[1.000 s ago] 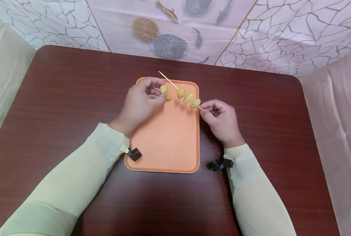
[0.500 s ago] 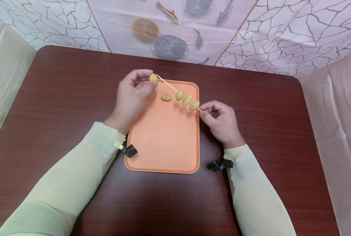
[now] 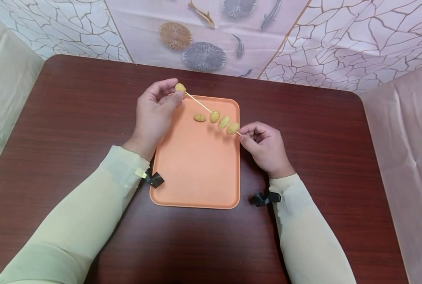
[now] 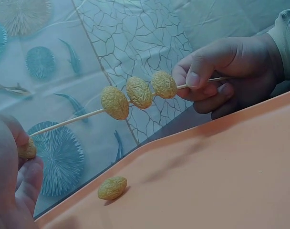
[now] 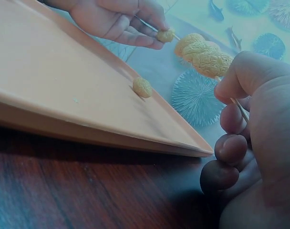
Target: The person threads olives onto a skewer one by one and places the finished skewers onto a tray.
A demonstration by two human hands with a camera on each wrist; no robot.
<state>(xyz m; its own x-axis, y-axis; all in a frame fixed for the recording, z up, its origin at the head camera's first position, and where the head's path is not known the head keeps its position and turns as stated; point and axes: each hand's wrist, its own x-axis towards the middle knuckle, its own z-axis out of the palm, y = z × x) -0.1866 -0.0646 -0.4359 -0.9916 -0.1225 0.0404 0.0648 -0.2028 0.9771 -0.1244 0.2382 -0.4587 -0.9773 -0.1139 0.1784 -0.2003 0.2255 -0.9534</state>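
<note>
My right hand (image 3: 266, 148) pinches a thin wooden skewer (image 3: 198, 101) near its lower end, above the tray's right rim. Three wrinkled, yellow, oval fruits, like dried olives (image 4: 139, 92), are threaded close together near those fingers. Between thumb and fingertips, my left hand (image 3: 154, 114) grips another such fruit (image 3: 180, 88) at the skewer's far end. In the left wrist view the stick runs right up to this fruit, which the fingers partly cover. One loose fruit (image 3: 199, 117) lies on the orange tray (image 3: 196, 173), below the slanting skewer.
The tray, with a low raised rim, stands on a dark reddish-brown wooden table (image 3: 314, 130). Patterned cloth (image 3: 204, 55) hangs behind the far table edge, and plain pale cloth (image 3: 406, 150) flanks the right side. Each sleeve carries a black wrist mount (image 3: 155, 180).
My left hand has lifted a fruit from beside the loose one and carried it up and left to the skewer's tip. The skewer has shifted slightly down and left.
</note>
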